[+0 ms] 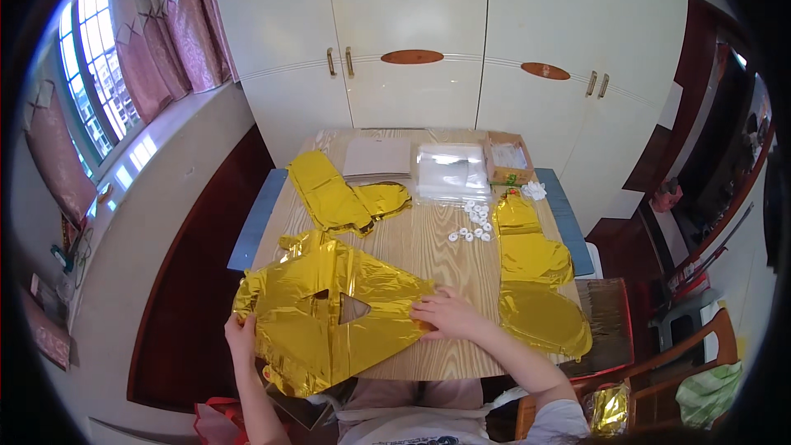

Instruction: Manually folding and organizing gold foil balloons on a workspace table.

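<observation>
I wear this wide fisheye on my head, the left of a pair, looking down and forward from above my lap (410,393) onto the table (449,272). My left hand (241,333) and right hand (446,313) sit close below it, the cabinet (412,4) farther off ahead. Its sweep reaches from the window (100,58) on my left to the chair (727,338) on my right, bending edges toward a dark rim.

Pale whitish shirt (379,431) at six o'clock, dark bluish print (437,440) cut off by lower edge. Short pale sleeve (561,423) at five o'clock. Dusty-pink trousers (455,393) at six o'clock. Left hand (240,333), right hand (447,314) bare.
</observation>
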Demonstrator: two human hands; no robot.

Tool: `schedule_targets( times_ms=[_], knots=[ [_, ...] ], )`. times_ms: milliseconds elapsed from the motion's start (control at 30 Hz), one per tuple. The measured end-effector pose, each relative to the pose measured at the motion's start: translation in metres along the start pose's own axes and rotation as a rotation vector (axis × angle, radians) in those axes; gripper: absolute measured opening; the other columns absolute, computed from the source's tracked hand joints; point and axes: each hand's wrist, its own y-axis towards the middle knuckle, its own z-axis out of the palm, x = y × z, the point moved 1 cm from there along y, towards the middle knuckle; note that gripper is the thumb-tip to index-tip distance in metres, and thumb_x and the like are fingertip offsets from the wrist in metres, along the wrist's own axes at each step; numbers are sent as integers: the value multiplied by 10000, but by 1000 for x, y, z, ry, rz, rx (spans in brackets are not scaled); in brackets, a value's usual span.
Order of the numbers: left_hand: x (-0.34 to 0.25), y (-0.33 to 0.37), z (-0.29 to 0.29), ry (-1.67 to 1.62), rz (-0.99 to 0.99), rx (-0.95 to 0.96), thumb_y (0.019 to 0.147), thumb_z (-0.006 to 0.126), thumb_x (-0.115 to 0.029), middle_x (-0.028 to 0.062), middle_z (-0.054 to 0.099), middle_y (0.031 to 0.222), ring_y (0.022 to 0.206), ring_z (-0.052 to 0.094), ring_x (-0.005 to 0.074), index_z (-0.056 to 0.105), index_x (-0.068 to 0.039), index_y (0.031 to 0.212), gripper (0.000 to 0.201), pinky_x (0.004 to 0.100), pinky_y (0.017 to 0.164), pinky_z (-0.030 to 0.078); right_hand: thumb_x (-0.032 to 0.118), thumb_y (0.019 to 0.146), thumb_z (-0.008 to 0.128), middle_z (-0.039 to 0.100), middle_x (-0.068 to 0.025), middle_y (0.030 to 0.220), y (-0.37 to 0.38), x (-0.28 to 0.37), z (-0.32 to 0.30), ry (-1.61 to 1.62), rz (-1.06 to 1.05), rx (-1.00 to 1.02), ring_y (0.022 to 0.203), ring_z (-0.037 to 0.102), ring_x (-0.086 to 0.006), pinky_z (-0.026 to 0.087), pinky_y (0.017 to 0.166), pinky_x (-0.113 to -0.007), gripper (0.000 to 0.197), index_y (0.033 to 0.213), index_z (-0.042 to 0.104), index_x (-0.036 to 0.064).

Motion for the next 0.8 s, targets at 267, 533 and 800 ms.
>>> schedule_targets(
  times_ms=[267,533,800],
  knots=[
    [25,7,-23,408,-51,-93,797,633,-96,158,624,774,692,597,243,576,52,942,215,366,652,473,244,748,599,653,-43,877,9,9,2,-175,-329,-76,855,633,-187,467,791,-303,195,849,628,79],
    [-62,-64,55,556,492,70,709,710,-119,211,590,1003,962,559,368,560,5,1095,432,447,836,450,168,750,555,580,-49,653,15,9,-12,-37,-263,20,658,607,-236,489,586,-358,98,698,580,90],
    [-106,-166,165,223,692,695,769,695,-237,127,613,899,878,593,320,646,-53,952,264,405,776,486,180,727,590,631,-79,679,29,15,-28,28,-130,91,700,640,-261,498,584,-387,109,685,629,88]
  ],
)
